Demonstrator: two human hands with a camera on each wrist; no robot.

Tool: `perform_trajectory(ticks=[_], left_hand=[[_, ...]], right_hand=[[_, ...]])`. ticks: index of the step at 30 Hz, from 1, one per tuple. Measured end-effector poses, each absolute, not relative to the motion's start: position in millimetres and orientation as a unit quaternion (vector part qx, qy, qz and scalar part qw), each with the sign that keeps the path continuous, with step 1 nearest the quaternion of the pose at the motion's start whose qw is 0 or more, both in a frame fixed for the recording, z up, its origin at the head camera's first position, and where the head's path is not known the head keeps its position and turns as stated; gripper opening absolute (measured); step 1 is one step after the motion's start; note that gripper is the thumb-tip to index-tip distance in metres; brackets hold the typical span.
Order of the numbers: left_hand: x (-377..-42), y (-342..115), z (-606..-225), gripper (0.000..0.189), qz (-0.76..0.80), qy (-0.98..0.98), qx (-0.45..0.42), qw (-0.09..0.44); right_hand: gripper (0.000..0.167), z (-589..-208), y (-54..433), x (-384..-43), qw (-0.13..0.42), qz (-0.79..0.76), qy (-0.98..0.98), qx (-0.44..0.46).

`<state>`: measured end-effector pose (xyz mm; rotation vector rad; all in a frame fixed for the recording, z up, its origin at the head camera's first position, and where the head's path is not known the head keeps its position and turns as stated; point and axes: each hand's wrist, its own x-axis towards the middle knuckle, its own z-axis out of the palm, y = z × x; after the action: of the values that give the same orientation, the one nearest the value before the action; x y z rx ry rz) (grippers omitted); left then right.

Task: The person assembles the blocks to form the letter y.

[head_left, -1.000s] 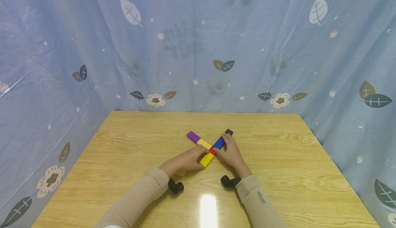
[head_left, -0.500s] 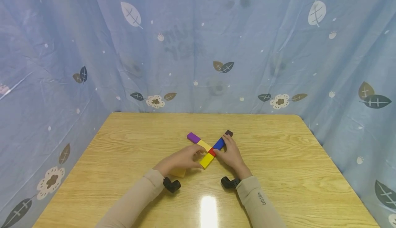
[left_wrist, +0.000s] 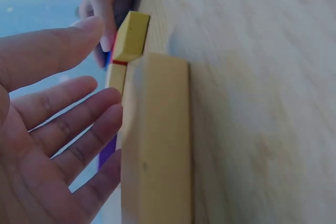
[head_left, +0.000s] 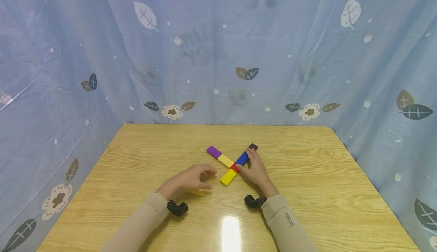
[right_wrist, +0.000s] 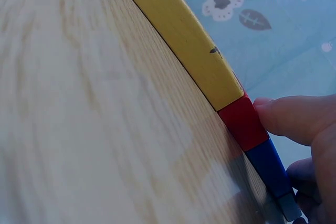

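On the table, coloured blocks meet in a crossing shape. One line runs from a yellow block through a red block and a blue block to a dark block. A pale yellow block and a purple block branch off to the far left. My right hand holds the blue block's stretch of the line, its thumb touching the red block. Fingers loosely spread, my left hand is apart from the shape, above a plain wooden block partly hidden under it.
The wooden table reaches a blue patterned curtain at its back and sides. Each wrist carries a black camera mount. A bright reflection lies near the front of the table.
My left hand has drawn back leftward from the yellow block and pale yellow block, leaving both in place. The right hand stays where it was on the line.
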<state>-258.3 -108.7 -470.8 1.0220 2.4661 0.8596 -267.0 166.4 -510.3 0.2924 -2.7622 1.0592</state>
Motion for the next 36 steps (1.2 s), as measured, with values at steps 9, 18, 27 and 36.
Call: perform_trajectory(ticks=[9,18,27,36], left_hand=[[-246,-129,-473,0.049,0.314,0.858,0.374,0.162],[-236,-143,-474,0.048,0.272,0.867,0.389,0.149],[-233,-148,-478,0.057,0.279,0.863,0.394,0.15],[-230,-145,-479,0.047,0.263,0.874,0.384,0.138]], right_hand=[[0.076,-509,167,-267,0.085,0.359,-0.924,0.1],[0.075,-509,168,-268,0.09,0.357,-0.924,0.101],[0.076,-509,168,-268,0.081,0.355,-0.926,0.098],[0.076,-510,167,-267,0.085,0.357,-0.925,0.1]])
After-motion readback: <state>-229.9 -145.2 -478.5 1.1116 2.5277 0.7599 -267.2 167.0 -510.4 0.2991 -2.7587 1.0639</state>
